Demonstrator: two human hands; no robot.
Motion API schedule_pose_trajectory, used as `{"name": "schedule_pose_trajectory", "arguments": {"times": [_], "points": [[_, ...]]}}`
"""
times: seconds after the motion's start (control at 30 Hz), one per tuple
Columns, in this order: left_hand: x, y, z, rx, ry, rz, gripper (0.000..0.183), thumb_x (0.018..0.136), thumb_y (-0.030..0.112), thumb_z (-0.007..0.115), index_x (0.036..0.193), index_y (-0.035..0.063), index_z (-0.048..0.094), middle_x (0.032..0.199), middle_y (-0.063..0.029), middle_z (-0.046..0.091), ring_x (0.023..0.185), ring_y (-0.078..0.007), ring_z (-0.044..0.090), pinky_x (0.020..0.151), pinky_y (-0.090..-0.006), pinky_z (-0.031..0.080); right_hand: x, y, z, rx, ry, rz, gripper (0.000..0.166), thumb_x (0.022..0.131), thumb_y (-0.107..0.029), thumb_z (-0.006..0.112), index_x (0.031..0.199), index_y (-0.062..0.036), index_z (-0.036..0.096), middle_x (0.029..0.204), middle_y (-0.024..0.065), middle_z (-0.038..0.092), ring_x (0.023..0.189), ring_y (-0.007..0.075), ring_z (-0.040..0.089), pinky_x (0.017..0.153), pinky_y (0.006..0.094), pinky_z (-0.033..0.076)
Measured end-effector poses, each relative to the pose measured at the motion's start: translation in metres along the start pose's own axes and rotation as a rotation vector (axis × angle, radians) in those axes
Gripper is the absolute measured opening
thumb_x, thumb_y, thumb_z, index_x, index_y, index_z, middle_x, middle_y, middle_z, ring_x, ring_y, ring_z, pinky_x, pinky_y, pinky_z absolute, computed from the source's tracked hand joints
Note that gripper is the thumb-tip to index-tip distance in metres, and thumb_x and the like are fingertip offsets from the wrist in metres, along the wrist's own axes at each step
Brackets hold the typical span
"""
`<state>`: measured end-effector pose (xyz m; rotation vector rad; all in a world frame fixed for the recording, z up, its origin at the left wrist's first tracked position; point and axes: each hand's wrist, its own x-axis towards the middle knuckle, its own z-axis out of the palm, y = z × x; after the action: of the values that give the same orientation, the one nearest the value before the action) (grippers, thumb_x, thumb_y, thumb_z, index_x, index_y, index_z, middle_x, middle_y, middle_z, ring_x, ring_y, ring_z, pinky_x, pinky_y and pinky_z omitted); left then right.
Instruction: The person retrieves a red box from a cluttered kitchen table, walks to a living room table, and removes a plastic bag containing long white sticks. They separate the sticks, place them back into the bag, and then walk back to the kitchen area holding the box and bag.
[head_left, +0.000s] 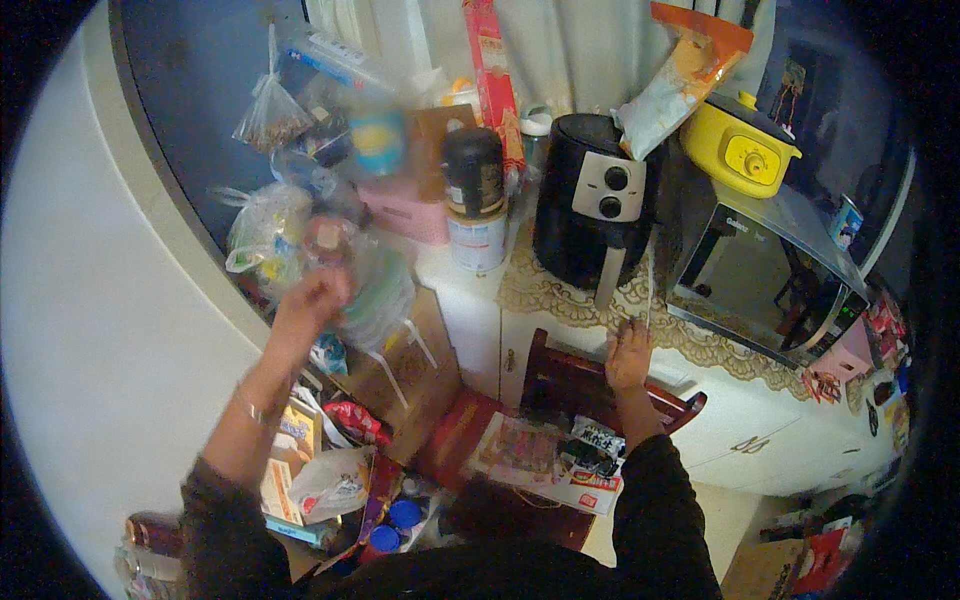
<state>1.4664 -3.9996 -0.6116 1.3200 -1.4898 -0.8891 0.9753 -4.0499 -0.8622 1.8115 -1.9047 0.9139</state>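
My left hand (319, 294), blurred, is at a small reddish item (324, 238) among plastic bags; whether it grips the item is not clear. Just right of it lies a stack of clear, greenish plastic (379, 289) above a brown paper bag (427, 352). A tied plastic bag (262, 232) stands to its left. My right hand (630, 352) rests with its fingers at the lace-covered counter edge, below the handle of a black air fryer (592, 202) and above a dark wooden chair back (559, 382). Its grip is partly hidden.
A microwave oven (765, 277) carries a yellow electric cooker (739, 150). A black-lidded jar (474, 172) stands on a white can (478, 241) beside a pink basket (405, 214). Packets lie on the chair seat (517, 450). Boxes and a white plastic bag (334, 484) fill the lower left.
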Motion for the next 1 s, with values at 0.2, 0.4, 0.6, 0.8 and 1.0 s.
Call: {"name": "schedule_pose_trajectory", "arguments": {"times": [0.2, 0.4, 0.6, 0.8, 1.0], "points": [[0.228, 0.014, -0.006, 0.35, 0.244, 0.515, 0.033, 0.085, 0.025, 0.069, 0.107, 0.002, 0.064, 0.098, -0.0084, 0.066, 0.09, -0.018, 0.062, 0.083, -0.0306, 0.047, 0.002, -0.017, -0.003, -0.12, -0.192, -0.012, 0.058, 0.087, -0.028, 0.056, 0.132, 0.0058, 0.041, 0.142, 0.0241, 0.038, 0.134, 0.0413, 0.032, 0.113, 0.0513, 0.021], [0.337, 0.038, 0.055, 0.772, 0.393, 0.822, 0.039, 0.081, 0.023, 0.07, 0.111, -0.0014, 0.063, 0.104, -0.0215, 0.067, 0.092, -0.0362, 0.065, 0.086, -0.0397, 0.05, -0.002, 0.003, -0.005, -0.092, -0.198, 0.008, 0.061, 0.081, -0.032, 0.064, 0.127, 0.0044, 0.047, 0.14, 0.0233, 0.04, 0.132, 0.0412, 0.034, 0.111, 0.0513, 0.023], [0.432, 0.068, 0.104, 0.553, 0.299, 0.622, 0.048, 0.079, 0.023, 0.072, 0.114, -0.0071, 0.058, 0.096, -0.0224, 0.066, 0.088, -0.0312, 0.066, 0.074, -0.0396, 0.053, 0.015, -0.002, -0.012, -0.023, -0.324, 0.057, 0.073, 0.078, -0.039, 0.068, 0.132, 0.0038, 0.044, 0.143, 0.0236, 0.036, 0.133, 0.041, 0.032, 0.109, 0.0528, 0.022], [0.486, 0.101, 0.147, 0.228, 0.074, 0.258, 0.052, 0.075, 0.022, 0.077, 0.111, -0.0073, 0.053, 0.085, -0.0151, 0.061, 0.071, -0.0254, 0.06, 0.052, -0.0364, 0.05, 0.008, 0.001, 0.008, -0.208, -0.456, 0.091, 0.088, 0.08, -0.049, 0.064, 0.143, 0.0016, 0.029, 0.152, 0.0214, 0.024, 0.142, 0.0377, 0.018, 0.114, 0.0535, 0.011], [0.54, 0.082, 0.177, 0.234, 0.093, 0.235, 0.037, 0.071, 0.025, 0.082, 0.085, -0.0027, 0.061, 0.072, -0.0114, 0.062, 0.054, -0.022, 0.054, 0.043, -0.0347, 0.044, 0.006, 0.002, -0.003, -0.215, -0.496, 0.172, 0.086, 0.082, -0.052, 0.059, 0.143, 0.0015, 0.03, 0.153, 0.0194, 0.023, 0.142, 0.0374, 0.017, 0.115, 0.0531, 0.01]]}}
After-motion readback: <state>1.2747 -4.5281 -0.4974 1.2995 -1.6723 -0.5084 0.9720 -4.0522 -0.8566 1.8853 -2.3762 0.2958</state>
